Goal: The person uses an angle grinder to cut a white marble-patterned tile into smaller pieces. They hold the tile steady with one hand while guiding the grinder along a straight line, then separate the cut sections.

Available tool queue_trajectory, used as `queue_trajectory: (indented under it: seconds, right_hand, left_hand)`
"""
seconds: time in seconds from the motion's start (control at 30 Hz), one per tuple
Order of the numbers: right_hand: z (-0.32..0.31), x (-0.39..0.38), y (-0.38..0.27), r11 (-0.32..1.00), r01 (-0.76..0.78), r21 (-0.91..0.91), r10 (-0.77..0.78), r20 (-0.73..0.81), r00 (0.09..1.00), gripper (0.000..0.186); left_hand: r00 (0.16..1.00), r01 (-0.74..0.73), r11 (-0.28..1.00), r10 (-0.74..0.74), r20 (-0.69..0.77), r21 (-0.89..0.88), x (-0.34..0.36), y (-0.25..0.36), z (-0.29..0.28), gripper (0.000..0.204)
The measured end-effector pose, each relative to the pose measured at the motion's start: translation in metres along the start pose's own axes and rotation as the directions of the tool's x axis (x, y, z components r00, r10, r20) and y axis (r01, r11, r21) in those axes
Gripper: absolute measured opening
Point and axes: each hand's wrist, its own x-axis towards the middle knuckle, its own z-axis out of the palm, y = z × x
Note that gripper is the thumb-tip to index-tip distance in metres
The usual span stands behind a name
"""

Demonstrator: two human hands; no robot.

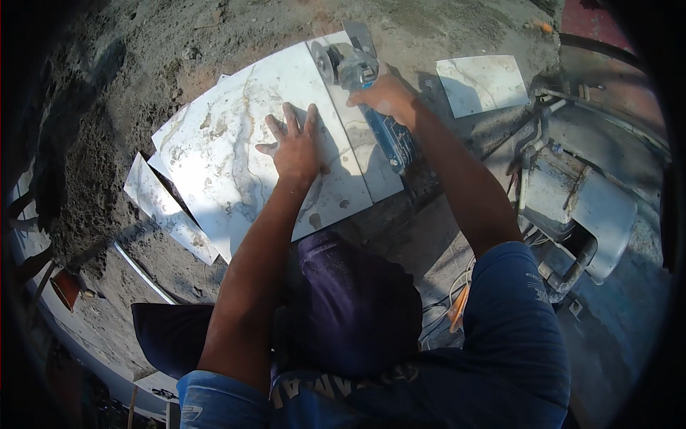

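A large white marbled tile [214, 150] with grey veins and dirt spots lies on the ground before me. My left hand [295, 146] presses flat on it, fingers spread. My right hand [389, 99] is wrapped round a blue angle grinder [389, 136]. Its disc [324, 64] stands at the far end of the line between the large tile and a narrow strip [375, 168] on its right. Whether the disc touches the tile I cannot tell. The blade's lower edge is hidden by blur and dust.
A smaller tile piece [482, 84] lies at the right, and a cut strip [168, 207] at the left. Beyond the tiles is rough, grey soil [236, 32]. Pipes [536, 143] and a white tank-like unit [607, 214] stand at the right, with cables [457, 293] near my right arm.
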Motion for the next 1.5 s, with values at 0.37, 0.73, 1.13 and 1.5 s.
queue_trajectory:
  seconds: [0.37,0.73,1.13,1.5]
  right_hand:
    - [0.027,-0.113,0.093,0.998,0.069,-0.011,-0.069,0.002,0.998,0.121]
    - [0.04,-0.204,0.125,0.977,-0.199,-0.075,0.205,0.091,0.975,0.123]
    - [0.053,-0.25,0.17,0.957,-0.265,-0.119,0.28,0.137,0.95,0.122]
    - [0.018,-0.299,0.251,0.527,-0.285,0.801,0.339,0.11,0.934,0.073]
  left_hand:
    - [0.997,-0.009,1.0,0.009,-0.078,-0.003,0.002,0.001,0.008,0.142]
    - [0.991,-0.05,0.999,0.048,-0.123,-0.014,-0.001,-0.001,0.007,0.141]
    - [0.996,-0.026,0.999,0.023,-0.087,-0.034,0.003,-0.001,0.01,0.136]
    - [0.996,-0.045,0.998,0.048,-0.077,0.039,-0.015,0.011,-0.007,0.132]
